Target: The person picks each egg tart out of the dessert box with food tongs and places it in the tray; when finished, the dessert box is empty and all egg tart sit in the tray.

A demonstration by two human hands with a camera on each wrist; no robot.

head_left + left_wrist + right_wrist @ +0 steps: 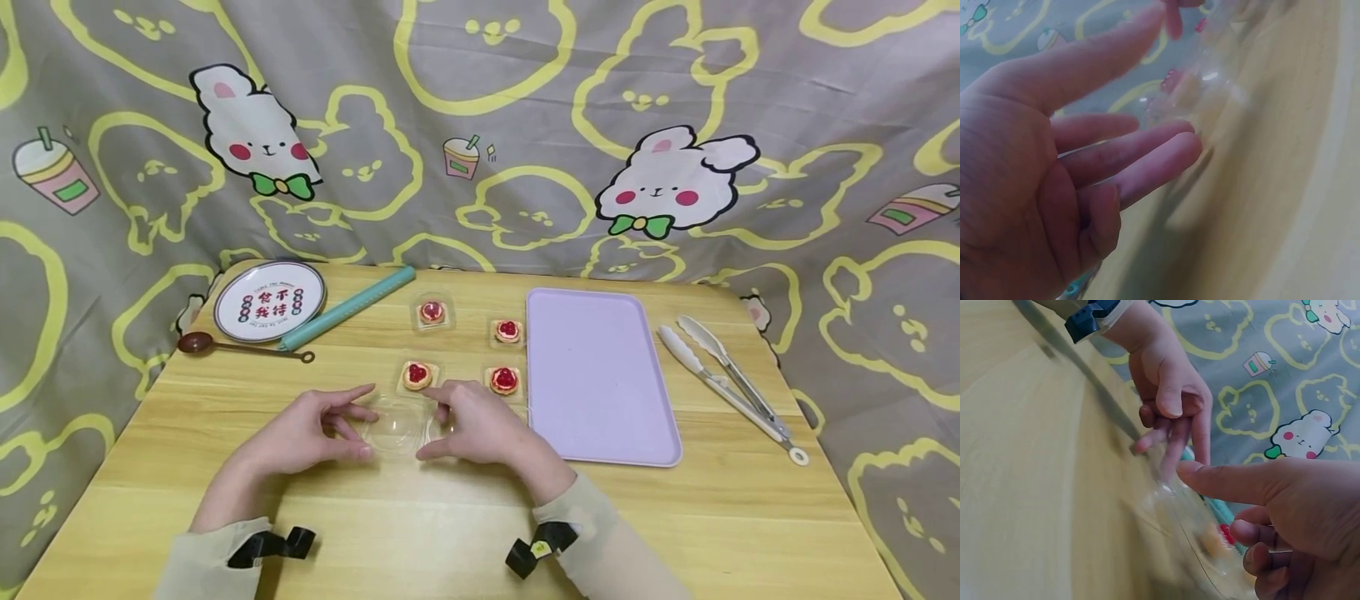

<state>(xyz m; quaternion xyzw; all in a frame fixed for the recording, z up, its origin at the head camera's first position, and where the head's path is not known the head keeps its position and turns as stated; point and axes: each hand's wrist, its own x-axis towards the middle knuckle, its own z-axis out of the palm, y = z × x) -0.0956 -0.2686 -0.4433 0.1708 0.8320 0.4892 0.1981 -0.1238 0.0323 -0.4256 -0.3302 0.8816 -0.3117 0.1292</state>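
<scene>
A clear plastic box (395, 425) with a round domed shape lies on the table between my two hands. My left hand (303, 433) is at its left side, fingers loosely extended and thumb apart from them, as the left wrist view also shows. From the right, my right hand (480, 423) reaches to the box's edge, with its thumb stretched out and the other fingers bent; firm contact is unclear. Just beyond is a small tart with red topping (417, 376) in a clear box. Another topped tart (504, 381) sits behind the right hand.
Two more boxed tarts, one with a glossy red top (432, 312) and one farther right (507, 331), are behind. A lilac tray (600, 375) and tongs (735, 383) occupy the right. On the left are a plate (270, 329), teal rolling pin (348, 308) and brown spoon (197, 342).
</scene>
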